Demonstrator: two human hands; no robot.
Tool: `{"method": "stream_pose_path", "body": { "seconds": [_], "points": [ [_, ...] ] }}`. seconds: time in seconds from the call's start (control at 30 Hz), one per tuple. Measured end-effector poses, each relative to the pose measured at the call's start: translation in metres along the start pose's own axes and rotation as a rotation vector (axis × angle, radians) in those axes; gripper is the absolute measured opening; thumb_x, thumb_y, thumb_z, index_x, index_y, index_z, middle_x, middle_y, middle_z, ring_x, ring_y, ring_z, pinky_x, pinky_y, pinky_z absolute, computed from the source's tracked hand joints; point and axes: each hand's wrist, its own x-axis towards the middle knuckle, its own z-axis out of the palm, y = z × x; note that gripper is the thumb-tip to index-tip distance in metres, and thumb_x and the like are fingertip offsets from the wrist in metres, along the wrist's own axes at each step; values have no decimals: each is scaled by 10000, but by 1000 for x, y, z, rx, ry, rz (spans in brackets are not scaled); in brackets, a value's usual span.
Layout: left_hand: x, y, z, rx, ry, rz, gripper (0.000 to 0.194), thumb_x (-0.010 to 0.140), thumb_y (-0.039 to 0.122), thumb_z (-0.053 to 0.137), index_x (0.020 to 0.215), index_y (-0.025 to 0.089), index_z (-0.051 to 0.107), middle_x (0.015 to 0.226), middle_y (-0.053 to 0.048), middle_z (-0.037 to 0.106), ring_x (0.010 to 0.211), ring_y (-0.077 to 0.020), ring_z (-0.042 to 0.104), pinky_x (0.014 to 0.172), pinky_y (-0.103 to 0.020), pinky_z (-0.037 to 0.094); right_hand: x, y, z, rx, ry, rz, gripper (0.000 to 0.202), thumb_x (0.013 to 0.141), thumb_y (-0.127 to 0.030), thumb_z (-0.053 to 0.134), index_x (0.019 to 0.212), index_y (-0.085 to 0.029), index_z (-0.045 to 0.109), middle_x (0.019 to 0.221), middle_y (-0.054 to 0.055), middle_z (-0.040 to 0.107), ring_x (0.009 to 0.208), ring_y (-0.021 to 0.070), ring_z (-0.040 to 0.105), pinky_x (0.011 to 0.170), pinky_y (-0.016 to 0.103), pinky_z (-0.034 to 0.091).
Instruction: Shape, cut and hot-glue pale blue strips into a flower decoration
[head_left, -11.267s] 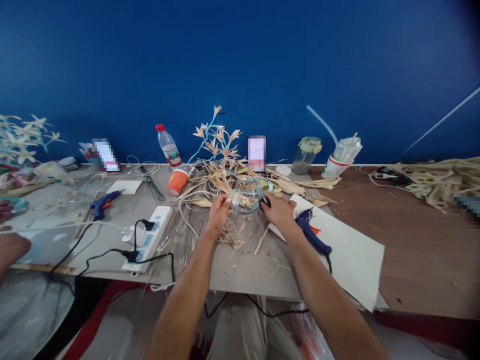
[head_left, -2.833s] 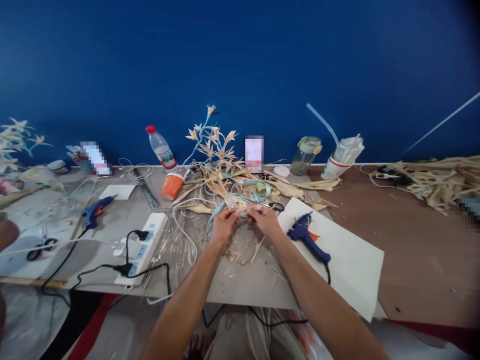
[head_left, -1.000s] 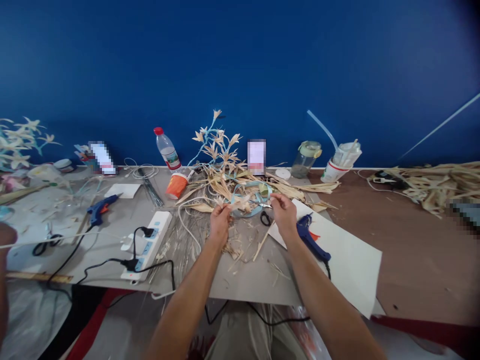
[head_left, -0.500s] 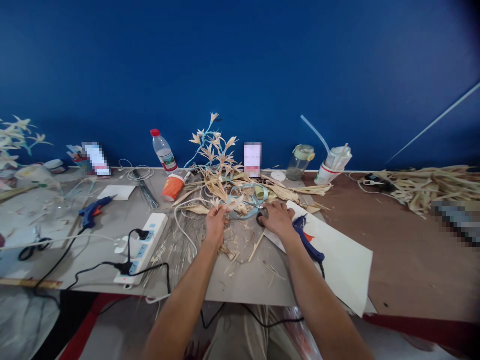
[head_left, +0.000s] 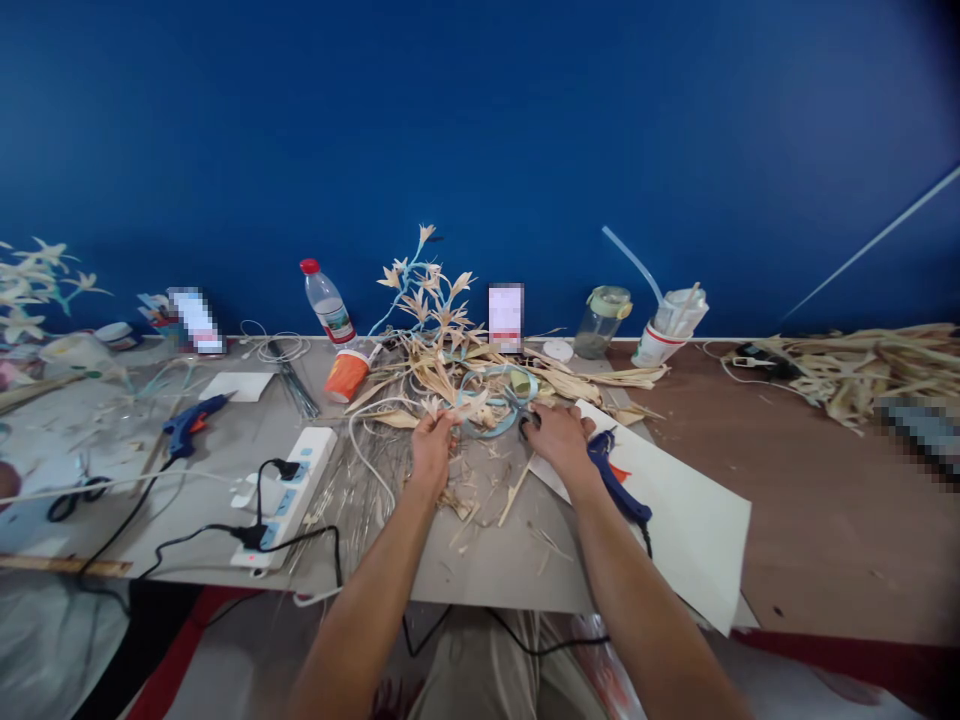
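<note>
Pale husk piece point(head_left: 472, 406) sits at the middle of the cluttered table point(head_left: 517, 570), its tip pointing right from the fingers pinching it. From the left, a blue glue gun point(head_left: 189, 427) lies beyond a white power strip point(head_left: 291, 497) crowded with plugs. Next, an orange paper cup point(head_left: 346, 377) tilts beside a red-capped bottle point(head_left: 330, 310). The person's left hand point(head_left: 433, 450) grasps the husk piece between thumb and fingers, with branching husk flowers point(head_left: 427, 295) behind. Right of it, the right hand point(head_left: 559, 438) touches the dark handles of scissors point(head_left: 524, 420); whether it grips them cannot be told. Another glue gun point(head_left: 621, 484) rests on a white sheet point(head_left: 694, 530).
</note>
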Motion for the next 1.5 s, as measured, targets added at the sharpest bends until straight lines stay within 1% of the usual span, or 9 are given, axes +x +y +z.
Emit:
{"method": "stream_pose_path", "body": {
  "seconds": [0.07,0.23,0.43,0.57,0.67,0.9,1.03,1.23,1.5],
  "points": [
    [-1,1,0,-5,-3,15,302,553,327,726,729,137,570,611,8,625,394,-19,359,426,-178,316,6,8,-1,199,7,80,391,750,-391,526,1088,-240,652,1041,109,642,1083,326,469,896,461,290],
    [-1,1,0,-5,-9,30,285,559,321,722,718,138,573,608,10,618,397,-25,378,422,-183,317,18,29,-6,1144,-71,98,397,680,-494,537,940,-218,656,956,71,668,905,249,572,755,360,404],
    [1,0,0,11,-4,37,279,585,321,705,746,135,573,614,6,628,383,-20,346,419,-184,314,4,24,-18,1509,-392,-93,454,634,-497,595,994,-223,626,885,61,660,770,196,582,554,276,374],
    [2,0,-2,-5,15,46,292,582,317,708,769,138,572,608,8,630,381,-21,348,423,-184,317,-5,7,-14,1378,-491,-118,457,602,-345,680,1028,-191,622,716,16,656,726,167,589,680,286,423],
    [3,1,-2,-30,31,56,287,584,316,713,761,141,569,594,21,614,380,-19,350,421,-181,311,-9,0,-10,1242,-526,-134,448,619,-278,684,1051,-184,610,707,-2,653,746,162,607,771,306,435],
    [1,9,-1,-128,55,64,293,570,305,728,740,150,547,582,36,599,373,-13,348,428,-184,310,-17,2,-21,874,-607,-352,358,690,-334,632,1002,-161,607,775,10,602,733,148,547,662,265,428],
    [1,12,0,-132,63,62,298,561,304,729,727,154,533,586,35,607,363,-10,340,428,-186,309,-13,4,-15,727,-599,-467,337,704,-359,628,974,-157,615,770,12,598,687,139,518,636,258,413],
    [-1,8,1,-68,41,71,285,585,317,721,741,148,553,599,32,606,381,-13,349,439,-187,313,-16,-15,4,928,-622,-417,319,685,-398,626,906,-170,594,728,-1,576,649,128,494,596,245,388],
    [2,0,-1,4,40,79,289,595,350,711,745,150,568,625,24,612,399,-29,406,432,-190,304,-24,-30,4,1142,-653,-311,293,684,-399,629,864,-172,579,582,-46,487,544,100,450,539,236,348]
  ]
}}
